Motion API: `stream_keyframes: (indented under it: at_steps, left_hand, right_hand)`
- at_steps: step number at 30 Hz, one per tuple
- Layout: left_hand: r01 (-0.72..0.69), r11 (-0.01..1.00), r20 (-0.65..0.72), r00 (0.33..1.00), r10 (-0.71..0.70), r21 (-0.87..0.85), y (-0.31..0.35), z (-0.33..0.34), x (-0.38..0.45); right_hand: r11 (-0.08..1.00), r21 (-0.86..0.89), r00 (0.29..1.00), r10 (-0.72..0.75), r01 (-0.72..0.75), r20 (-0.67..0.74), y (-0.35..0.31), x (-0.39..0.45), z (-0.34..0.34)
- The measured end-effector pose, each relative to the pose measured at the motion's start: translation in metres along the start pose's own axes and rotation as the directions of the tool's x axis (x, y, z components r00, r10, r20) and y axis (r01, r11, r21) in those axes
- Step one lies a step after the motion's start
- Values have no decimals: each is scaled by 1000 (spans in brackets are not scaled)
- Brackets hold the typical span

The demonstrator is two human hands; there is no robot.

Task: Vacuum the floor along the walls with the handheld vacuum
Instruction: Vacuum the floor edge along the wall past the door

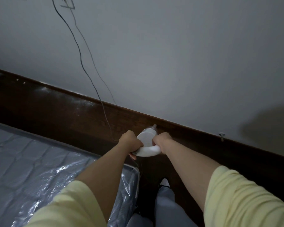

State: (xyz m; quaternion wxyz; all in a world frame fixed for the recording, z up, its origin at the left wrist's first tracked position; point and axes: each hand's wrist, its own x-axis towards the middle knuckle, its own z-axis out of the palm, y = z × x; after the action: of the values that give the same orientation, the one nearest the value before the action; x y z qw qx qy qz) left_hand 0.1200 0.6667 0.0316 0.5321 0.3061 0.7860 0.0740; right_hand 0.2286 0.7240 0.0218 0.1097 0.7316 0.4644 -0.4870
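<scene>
Dark floor (59, 112), vacuum (147, 141) between 2 gripping hands (nozzle wallward).

Near the centre of the frame, the left hand (129, 141) and the right hand (162, 141) both grip the curved handle of a white plastic handheld vacuum (147, 143), one on each side. Its clear nozzle points at the dark brown wooden skirting (72, 108) that runs diagonally under the grey wall (170, 54). A thin dark cord (79, 51) hangs down the wall from the upper left. A plastic-wrapped grey mattress (31, 161) fills the lower left. Pale yellow sleeves (244, 194) cover both upper arms.
</scene>
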Motion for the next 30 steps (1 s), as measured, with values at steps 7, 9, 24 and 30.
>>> stream_keyframes:
  at_steps: [7,9,24,30]
  left_hand:
    - [49,996,-46,998,-53,-80,-16,-23,-5]
    - [64,989,-81,994,-75,-134,-19,-34,-6]
    - [160,884,-233,930,-285,-440,48,-85,42]
    - [185,838,-261,897,-358,-513,72,-90,65]
  right_hand:
    - [997,-61,998,-54,56,40,-24,-7,21]
    - [990,-94,994,-99,103,48,-36,-9,29]
    - [915,-264,949,-266,304,171,-156,59,-9]
    - [864,-358,929,-282,354,237,-186,83,-22]
